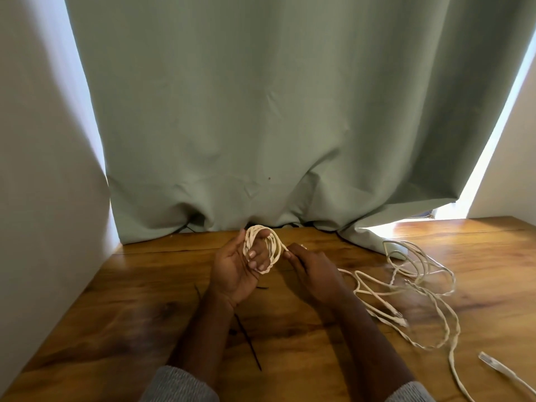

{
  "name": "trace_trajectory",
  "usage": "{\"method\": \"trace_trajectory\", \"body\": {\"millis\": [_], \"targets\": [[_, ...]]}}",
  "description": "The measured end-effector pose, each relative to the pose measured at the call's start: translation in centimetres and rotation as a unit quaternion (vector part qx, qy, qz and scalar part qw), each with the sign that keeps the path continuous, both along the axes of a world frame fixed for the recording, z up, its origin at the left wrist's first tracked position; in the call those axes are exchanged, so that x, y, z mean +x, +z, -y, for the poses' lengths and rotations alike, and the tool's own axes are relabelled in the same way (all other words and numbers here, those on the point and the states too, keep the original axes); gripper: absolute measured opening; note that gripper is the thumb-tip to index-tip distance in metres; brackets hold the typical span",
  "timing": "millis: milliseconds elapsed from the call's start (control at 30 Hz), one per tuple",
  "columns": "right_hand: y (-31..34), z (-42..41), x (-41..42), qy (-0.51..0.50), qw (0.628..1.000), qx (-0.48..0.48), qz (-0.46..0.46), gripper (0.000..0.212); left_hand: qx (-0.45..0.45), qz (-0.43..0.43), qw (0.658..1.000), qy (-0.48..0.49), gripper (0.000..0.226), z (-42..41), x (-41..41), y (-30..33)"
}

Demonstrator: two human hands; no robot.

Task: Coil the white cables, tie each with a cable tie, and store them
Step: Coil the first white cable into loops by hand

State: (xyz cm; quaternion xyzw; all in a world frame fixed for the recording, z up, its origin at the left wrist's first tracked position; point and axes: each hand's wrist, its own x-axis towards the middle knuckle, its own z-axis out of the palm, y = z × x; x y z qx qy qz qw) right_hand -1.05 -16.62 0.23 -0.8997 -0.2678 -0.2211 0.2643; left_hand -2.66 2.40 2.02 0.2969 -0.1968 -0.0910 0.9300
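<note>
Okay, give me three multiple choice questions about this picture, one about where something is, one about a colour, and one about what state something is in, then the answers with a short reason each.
1. Where does the loose cable lie on the table?
A. To the person's right
B. To the person's left
C. Under the curtain

2. What colour is the curtain?
A. Red
B. Grey-green
C. Black

3. What state is the coil in?
A. Tied and set down
B. Wound round the left hand, no tie on it
C. Lying flat on the table

Answers:
1 A, it sprawls beside the right hand.
2 B, the cloth is a muted grey-green.
3 B, loops circle the fingers; the black ties lie on the table.
</note>
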Motion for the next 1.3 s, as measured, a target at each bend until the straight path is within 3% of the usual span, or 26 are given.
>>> {"method": "trace_trajectory", "body": {"millis": [367, 467, 567, 700, 800, 867, 1000, 1100, 1167, 1233, 1300], "targets": [[2.0, -1.2, -2.3, 0.001, 0.979, -0.192, -0.073, 0.031, -0.141, -0.038, 0.984, 0.105, 0.043, -1.0, 0.2, 1.5], [2.6, -2.4, -3.5, -0.003, 0.97, -0.238, -0.044, 0.028, -0.142, -0.047, 0.978, 0.146, 0.049, -0.6, 0.2, 1.4], [2.9, -3.0, -4.3, 0.012, 0.97, -0.242, -0.018, 0.028, -0.051, -0.04, 0.974, 0.216, 0.031, 0.1, 0.5, 1.4], [3.7, -2.9, -4.5, 0.038, 0.982, -0.185, 0.029, 0.023, 0.176, 0.005, 0.939, 0.296, 0.021, 1.2, 0.8, 0.9], [4.8, -1.7, -4.4, 0.051, 0.992, -0.107, 0.039, 0.026, 0.333, 0.071, 0.891, 0.302, 0.02, 1.5, 1.0, -0.4], [5.5, -0.5, -4.3, 0.1, 0.994, -0.04, 0.026, 0.022, 0.387, 0.09, 0.877, 0.269, 0.018, 1.9, 0.6, -0.6], [6.0, 1.1, -4.2, 0.144, 0.984, 0.1, -0.018, 0.03, 0.437, 0.075, 0.88, 0.17, 0.019, 2.9, -0.6, -0.2], [5.8, 2.2, -3.6, 0.151, 0.969, 0.185, -0.06, 0.025, 0.38, 0.091, 0.917, 0.076, 0.037, 2.8, -1.0, -0.1], [5.6, 2.7, -3.1, 0.143, 0.963, 0.219, -0.071, 0.016, 0.376, 0.131, 0.917, 0.026, 0.04, 2.6, -1.1, 0.0], [5.2, 2.6, -2.8, 0.143, 0.955, 0.249, -0.081, 0.011, 0.388, 0.161, 0.907, 0.016, 0.033, 2.6, -1.6, 0.2], [4.7, 1.8, -2.7, 0.149, 0.945, 0.277, -0.086, 0.01, 0.359, 0.152, 0.921, 0.027, 0.033, 2.6, -1.8, 0.4]]}}
